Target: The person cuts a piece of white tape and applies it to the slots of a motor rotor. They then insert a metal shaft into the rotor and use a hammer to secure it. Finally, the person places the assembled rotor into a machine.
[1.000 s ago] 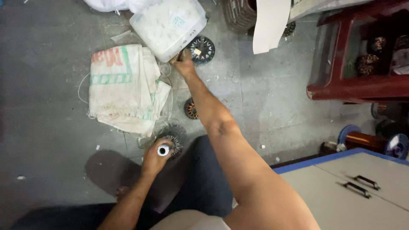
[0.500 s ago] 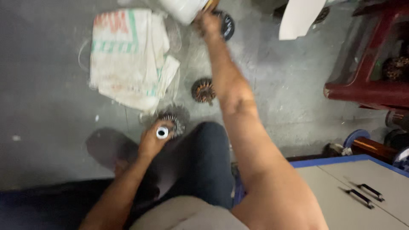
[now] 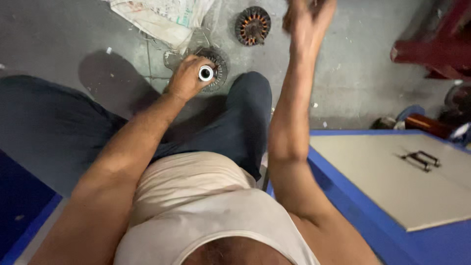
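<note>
Grey concrete floor [image 3: 64, 44] fills the far half of the view, seen from above past the person's chest and dark trousers. The left hand [image 3: 189, 78] is clenched around a small metal cylinder [image 3: 205, 73], whose bright round end with a dark centre faces up. It sits directly above a round stator [image 3: 216, 68] with copper windings that lies on the floor, mostly covered by the hand, so whether the cylinder touches it cannot be told.

A second stator [image 3: 252, 25], dark with orange-copper windings, lies a little farther and to the right, in full view and apart from both hands.

The right hand [image 3: 309, 19] is raised at the far edge, blurred by motion and partly cut off by the frame; whether it grips anything cannot be told.

At far left a white woven sack [image 3: 162, 17] lies crumpled on the floor, with faded green and red print too smeared to make out and most of it cut off at the top. What it holds is hidden.

To the near right stands a blue cabinet [image 3: 343, 196] with a pale grey top panel [image 3: 392, 176] bearing a black handle [image 3: 419, 159]. Beyond it, at the far right, a dark red stool [image 3: 431, 49] is cut off, and below it a cluster of dark round parts [image 3: 427, 122] is too dim to identify.
</note>
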